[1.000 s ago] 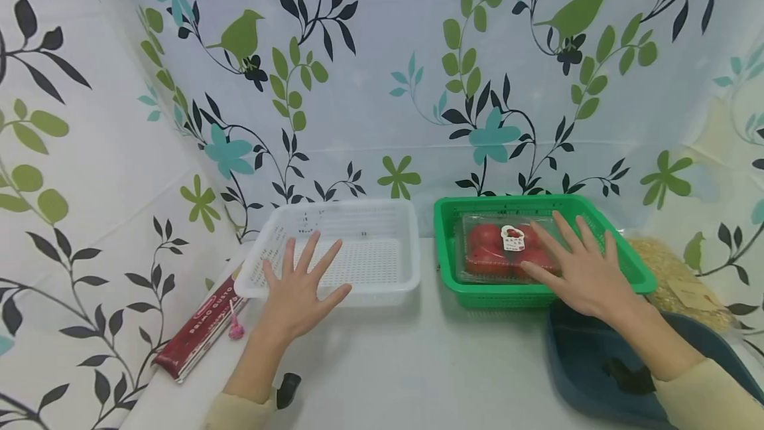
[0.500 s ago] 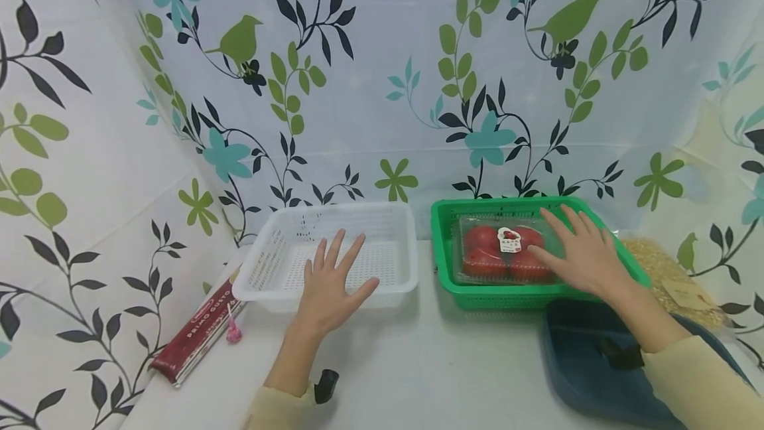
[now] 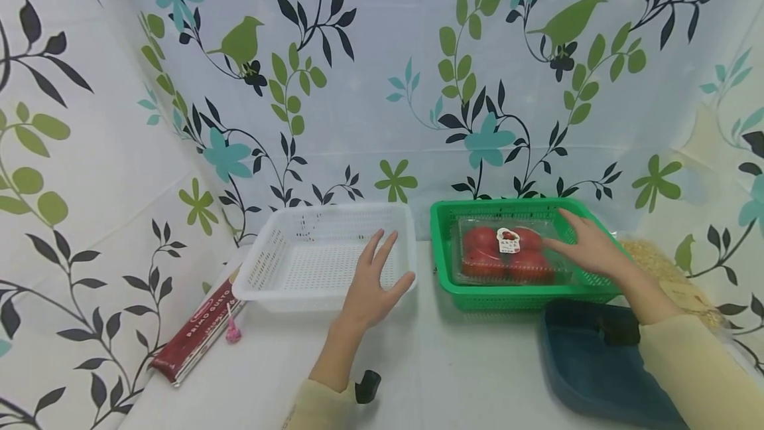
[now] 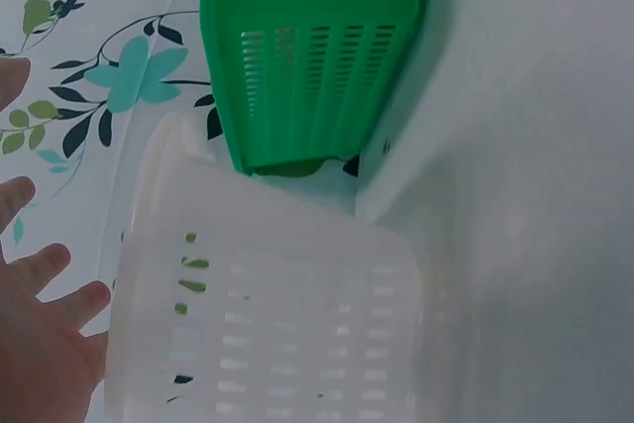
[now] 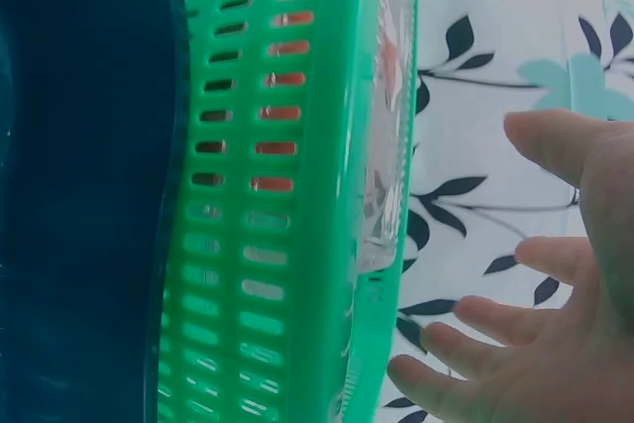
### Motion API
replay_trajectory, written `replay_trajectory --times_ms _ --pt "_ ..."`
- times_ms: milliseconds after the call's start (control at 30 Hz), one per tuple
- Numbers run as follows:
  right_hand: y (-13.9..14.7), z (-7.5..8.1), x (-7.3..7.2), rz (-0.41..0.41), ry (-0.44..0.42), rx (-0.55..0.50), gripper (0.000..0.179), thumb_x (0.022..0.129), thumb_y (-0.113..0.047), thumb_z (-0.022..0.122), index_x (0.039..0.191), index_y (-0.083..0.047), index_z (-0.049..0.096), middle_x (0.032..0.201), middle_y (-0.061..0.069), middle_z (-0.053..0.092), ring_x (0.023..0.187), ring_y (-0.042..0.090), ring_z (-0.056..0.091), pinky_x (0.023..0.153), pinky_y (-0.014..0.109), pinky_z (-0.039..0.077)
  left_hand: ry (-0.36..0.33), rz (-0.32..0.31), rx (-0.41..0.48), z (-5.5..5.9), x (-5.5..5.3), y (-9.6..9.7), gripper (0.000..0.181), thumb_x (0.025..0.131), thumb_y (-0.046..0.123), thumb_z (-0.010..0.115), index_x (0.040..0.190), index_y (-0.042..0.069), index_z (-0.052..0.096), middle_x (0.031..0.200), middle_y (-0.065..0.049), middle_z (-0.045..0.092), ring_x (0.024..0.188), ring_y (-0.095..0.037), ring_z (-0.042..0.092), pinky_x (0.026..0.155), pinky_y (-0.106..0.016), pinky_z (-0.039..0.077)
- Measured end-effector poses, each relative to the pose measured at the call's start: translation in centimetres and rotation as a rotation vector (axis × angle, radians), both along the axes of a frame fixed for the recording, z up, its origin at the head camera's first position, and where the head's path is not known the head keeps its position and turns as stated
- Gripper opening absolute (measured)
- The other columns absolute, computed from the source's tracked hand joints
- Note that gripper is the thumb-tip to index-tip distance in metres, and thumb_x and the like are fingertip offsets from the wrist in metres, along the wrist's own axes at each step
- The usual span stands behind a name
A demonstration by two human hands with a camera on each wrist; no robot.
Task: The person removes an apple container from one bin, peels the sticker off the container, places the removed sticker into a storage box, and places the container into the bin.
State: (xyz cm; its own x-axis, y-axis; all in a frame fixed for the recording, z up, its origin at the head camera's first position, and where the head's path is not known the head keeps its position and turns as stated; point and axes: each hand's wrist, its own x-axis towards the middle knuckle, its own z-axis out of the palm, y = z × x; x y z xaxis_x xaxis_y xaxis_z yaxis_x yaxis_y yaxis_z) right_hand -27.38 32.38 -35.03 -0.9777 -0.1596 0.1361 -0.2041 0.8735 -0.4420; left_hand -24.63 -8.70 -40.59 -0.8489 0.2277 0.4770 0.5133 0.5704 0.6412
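Note:
My left hand (image 3: pixel 373 287) hovers over the front right part of the white perforated basket (image 3: pixel 325 296), fingers spread and holding nothing. In the left wrist view its fingers (image 4: pixel 81 304) show beside the basket's rim. Above the right side of the green basket (image 3: pixel 525 297) is my right hand (image 3: pixel 587 244), its thumb and index finger apart. Inside that basket lies a clear plastic pack (image 3: pixel 507 254) of round red fruit that look like tomatoes, with a white label on its lid. The right hand's thumb overlaps the pack's right end in the head view. Nothing is between its fingers.
A dark blue basin (image 3: pixel 603 377) stands in front of the green basket, partly under the right sleeve. Behind it at the right lies a bag of pale yellow pieces (image 3: pixel 668 271). A red PRIMO GUSTO packet (image 3: pixel 199 330) and a pink lollipop (image 3: pixel 233 332) lie at the left.
My left hand has moved right across the front of the white basket. The right hand has shifted slightly right, its fingers drawn closer together. The pack and baskets stay in place.

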Motion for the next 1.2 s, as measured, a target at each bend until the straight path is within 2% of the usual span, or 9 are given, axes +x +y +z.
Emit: replay_trajectory --times_ms 233,400,467,633,700,800,1000,1200 --pt "1.2 -0.3 -0.5 -0.043 -0.159 -0.076 0.088 0.104 -0.043 0.053 0.149 0.021 0.014 0.138 0.05 0.034 0.124 0.064 0.038 0.097 0.072 0.039 -0.034 -0.045 0.097 -0.7 0.3 2.9 0.073 0.094 0.043 0.065 0.158 0.027 0.035 0.164 -0.004 0.023 0.147 -0.03 0.029 0.111 -0.062 0.034" --pt "1.6 -0.6 -0.6 -0.052 -0.249 -0.125 0.089 0.105 -0.044 0.05 0.149 0.022 0.01 0.139 0.051 0.03 0.125 0.065 0.036 0.098 0.071 0.04 0.005 -0.099 0.182 -0.9 0.9 4.8 0.068 0.094 0.033 0.067 0.156 0.022 0.04 0.162 -0.007 0.028 0.145 -0.033 0.034 0.108 -0.061 0.039" --pt "1.7 -0.6 -0.8 -0.057 -0.27 -0.149 0.088 0.105 -0.042 0.05 0.148 0.022 0.009 0.139 0.051 0.029 0.121 0.061 0.043 0.094 0.066 0.046 0.019 -0.105 0.192 -1.0 1.1 5.5 0.067 0.094 0.032 0.067 0.156 0.021 0.041 0.161 -0.007 0.03 0.144 -0.033 0.035 0.107 -0.06 0.041" --pt "2.2 -0.7 -1.4 -0.066 -0.341 -0.237 0.089 0.106 -0.042 0.048 0.149 0.022 0.004 0.145 0.05 0.019 0.126 0.06 0.039 0.09 0.059 0.053 0.041 -0.099 0.221 -1.1 1.6 7.0 0.065 0.095 0.03 0.068 0.154 0.017 0.044 0.16 -0.008 0.032 0.143 -0.034 0.037 0.104 -0.056 0.045" --pt "2.4 -0.7 -1.6 -0.062 -0.37 -0.271 0.089 0.106 -0.042 0.047 0.149 0.021 0.002 0.147 0.049 0.013 0.132 0.063 0.028 0.094 0.063 0.05 0.038 -0.096 0.244 -1.1 1.7 7.5 0.063 0.095 0.029 0.068 0.152 0.015 0.045 0.159 -0.008 0.033 0.142 -0.034 0.037 0.104 -0.056 0.045" --pt "2.8 -0.8 -1.8 -0.055 -0.41 -0.32 0.09 0.106 -0.043 0.046 0.149 0.021 -0.001 0.149 0.048 0.008 0.133 0.064 0.027 0.097 0.064 0.047 0.004 -0.088 0.277 -1.1 1.9 8.2 0.06 0.095 0.029 0.067 0.15 0.014 0.048 0.159 -0.008 0.034 0.142 -0.035 0.038 0.105 -0.056 0.044" --pt "3.3 -1.2 -2.2 -0.065 -0.503 -0.398 0.093 0.106 -0.047 0.044 0.149 0.02 -0.005 0.149 0.048 0.007 0.134 0.064 0.026 0.098 0.062 0.048 -0.082 -0.049 0.306 -1.7 2.2 9.2 0.058 0.094 0.03 0.067 0.148 0.015 0.052 0.16 -0.007 0.034 0.142 -0.033 0.038 0.108 -0.056 0.04" --pt "3.5 -1.3 -2.7 -0.069 -0.568 -0.447 0.092 0.107 -0.046 0.041 0.148 0.021 -0.008 0.148 0.049 0.012 0.136 0.063 0.025 0.098 0.06 0.048 -0.095 -0.032 0.351 -2.9 2.1 10.1 0.055 0.093 0.025 0.069 0.143 0.008 0.056 0.156 -0.015 0.037 0.139 -0.038 0.041 0.108 -0.059 0.04"
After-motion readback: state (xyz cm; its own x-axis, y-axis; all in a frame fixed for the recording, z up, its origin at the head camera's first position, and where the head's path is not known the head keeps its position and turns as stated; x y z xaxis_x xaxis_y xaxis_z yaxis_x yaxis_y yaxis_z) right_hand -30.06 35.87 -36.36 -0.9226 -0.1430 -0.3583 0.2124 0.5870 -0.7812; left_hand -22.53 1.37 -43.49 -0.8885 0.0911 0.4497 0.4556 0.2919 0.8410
